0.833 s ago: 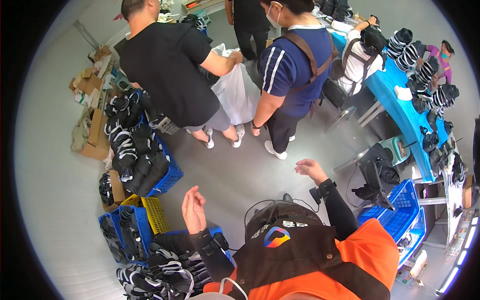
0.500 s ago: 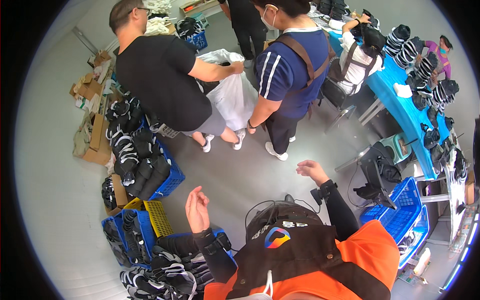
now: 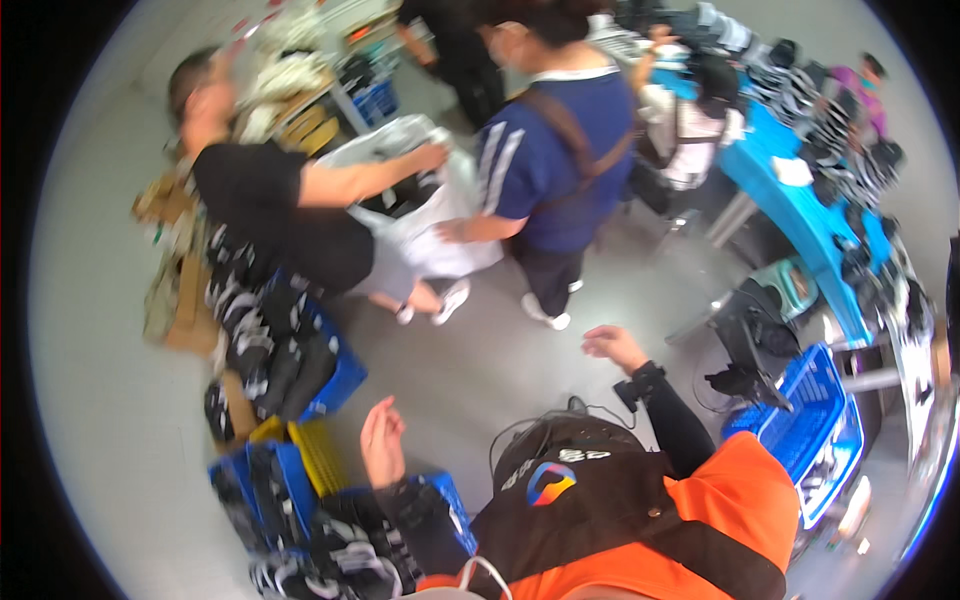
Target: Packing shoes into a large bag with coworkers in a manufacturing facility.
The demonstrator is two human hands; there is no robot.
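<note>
My left hand (image 3: 383,441) is raised over the grey floor, beside the crates at the left. Its fingers are loosely stretched and it holds nothing. My right hand (image 3: 614,348) hovers over the floor with relaxed, slightly bent fingers, also holding nothing and touching nothing. Ahead, a large white sack (image 3: 440,245) stands with its mouth open and dark items inside. A person in a black shirt (image 3: 280,200) grips its rim, and another in a blue shirt (image 3: 570,140) has a hand at its side.
Blue crates (image 3: 340,375) full of black-and-white padded items line the left wall, with a yellow crate (image 3: 320,455) among them. At right are stacked blue baskets (image 3: 800,415), a dark chair (image 3: 745,350) and a table with a blue cover (image 3: 800,215). Other people sit or stand farther off.
The person in black has leaned left, and the sack has shifted left with its mouth wider. The blue-shirted person's hand has come up to the sack. My hands have barely moved.
</note>
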